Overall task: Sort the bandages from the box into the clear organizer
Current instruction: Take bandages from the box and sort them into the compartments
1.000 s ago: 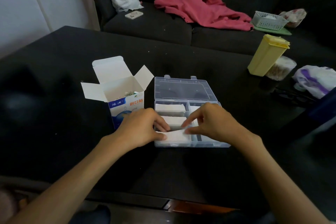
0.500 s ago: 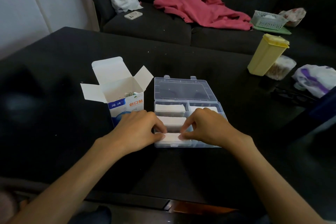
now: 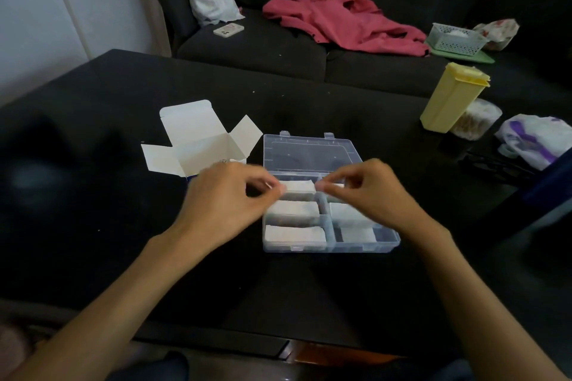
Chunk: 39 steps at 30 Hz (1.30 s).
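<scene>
Clear organizer (image 3: 365, 241) lies open on the black table, lid folded back, white bandages (image 3: 294, 232) stacked flat in its compartments; just left stands the white box (image 3: 198, 145), flaps spread open

The room is dim, and the black bench (image 3: 309, 108) swallows most detail. The brightest areas are the pale wall (image 3: 62, 9) at the upper left and a patch at the top right. Both hands show motion blur at the fingers. A soft dark smudge clouds the bench's left edge. Wide-angle bending curves the bench's far edge and the sofa (image 3: 278, 49).
</scene>
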{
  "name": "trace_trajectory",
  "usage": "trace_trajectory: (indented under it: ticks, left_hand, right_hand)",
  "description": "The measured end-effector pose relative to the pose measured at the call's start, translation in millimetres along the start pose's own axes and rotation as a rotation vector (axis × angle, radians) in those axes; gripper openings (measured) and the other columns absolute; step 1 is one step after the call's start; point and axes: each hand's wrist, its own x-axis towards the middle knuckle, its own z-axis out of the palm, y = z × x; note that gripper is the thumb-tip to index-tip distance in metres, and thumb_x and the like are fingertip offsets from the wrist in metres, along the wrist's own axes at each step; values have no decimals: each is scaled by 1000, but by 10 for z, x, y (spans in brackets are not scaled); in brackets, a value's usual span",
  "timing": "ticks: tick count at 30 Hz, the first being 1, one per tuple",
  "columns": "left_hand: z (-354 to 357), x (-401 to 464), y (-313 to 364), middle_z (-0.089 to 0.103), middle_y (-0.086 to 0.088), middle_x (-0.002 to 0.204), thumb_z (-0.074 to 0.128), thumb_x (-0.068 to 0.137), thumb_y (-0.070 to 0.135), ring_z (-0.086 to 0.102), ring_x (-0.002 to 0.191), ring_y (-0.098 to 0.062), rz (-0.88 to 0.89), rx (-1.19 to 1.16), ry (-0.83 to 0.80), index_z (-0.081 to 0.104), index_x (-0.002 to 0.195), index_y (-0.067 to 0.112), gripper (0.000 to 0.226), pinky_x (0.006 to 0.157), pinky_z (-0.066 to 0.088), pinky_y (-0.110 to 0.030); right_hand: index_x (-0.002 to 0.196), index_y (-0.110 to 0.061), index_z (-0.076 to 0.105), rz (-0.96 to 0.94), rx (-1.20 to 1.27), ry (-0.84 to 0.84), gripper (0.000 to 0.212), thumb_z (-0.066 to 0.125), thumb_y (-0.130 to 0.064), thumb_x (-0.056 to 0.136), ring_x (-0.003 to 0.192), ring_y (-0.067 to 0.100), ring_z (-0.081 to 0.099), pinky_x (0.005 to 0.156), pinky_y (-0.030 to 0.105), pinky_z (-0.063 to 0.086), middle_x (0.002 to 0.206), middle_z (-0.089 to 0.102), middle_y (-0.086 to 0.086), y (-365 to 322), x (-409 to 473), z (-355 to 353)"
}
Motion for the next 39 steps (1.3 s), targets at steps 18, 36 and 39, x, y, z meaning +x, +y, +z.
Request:
trace_trajectory:
  ticks: [18,36,39]
  left_hand:
    - [-662,-23,-600,68,-2,103,59,88,19,60,96,-15,-706,-656,-20,65,110,18,22,71,51,-29]
    - [-520,-141,-473,72,8,90,60,87,47,57,71,-9,-276,25,329,72,104,32,26,51,37,-22]
    - [-509,-134,-515,66,10,75,56,89,47,52,64,-8,-284,29,325,74,96,31,26,50,37,-22]
  right_hand:
    - [145,-35,25,-318,-435,-52,55,43,-17,96,143,19,5,116,38,9,155,14,-8,-726,91,647]
    - [112,-18,68,-305,-333,15,26,50,-15,93,97,29,62,77,40,54,112,67,8,-1011,242,651]
    - [112,-14,66,-236,-405,-86,25,52,-16,91,88,27,61,73,35,52,108,65,9,-1075,532,801]
